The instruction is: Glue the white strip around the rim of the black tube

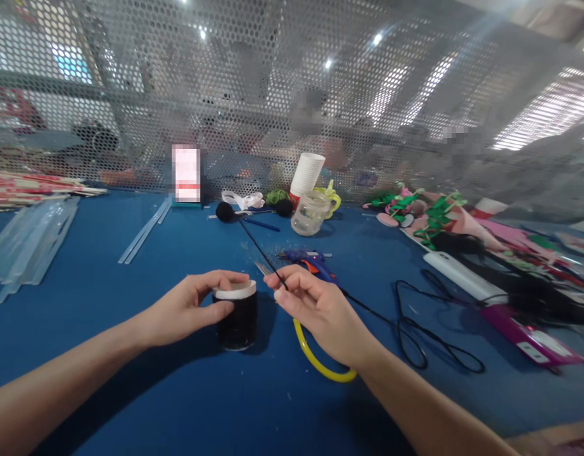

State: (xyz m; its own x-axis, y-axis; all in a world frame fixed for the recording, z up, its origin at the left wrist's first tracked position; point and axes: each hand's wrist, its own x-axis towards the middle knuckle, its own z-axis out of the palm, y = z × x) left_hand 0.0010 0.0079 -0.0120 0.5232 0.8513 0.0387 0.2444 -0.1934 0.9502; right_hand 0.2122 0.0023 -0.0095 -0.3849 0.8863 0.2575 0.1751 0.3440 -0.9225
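My left hand (197, 303) is closed on a small cup (236, 323), black around its side with a white rim. The thumb presses the outside and the fingers lie over the rim. Between the thumb and fingers of my right hand (311, 301) is pinched a thin black strand (257, 242), which slants up and left towards a black fuzzy ball (224, 212). I cannot tell whether the strand joins the ball. Scissors with a yellow handle (315, 362) lie partly hidden under my right hand. Just beyond it rests a blue glue gun (315, 259).
Clear glue sticks (33, 240) lie at left. A phone (186, 172) stands near the perforated metal screen (254, 95). Stacked paper cups (307, 174) and a clear jar (311, 215) stand at the back. On the right are a black cable (415, 335) and a purple power strip (529, 335).
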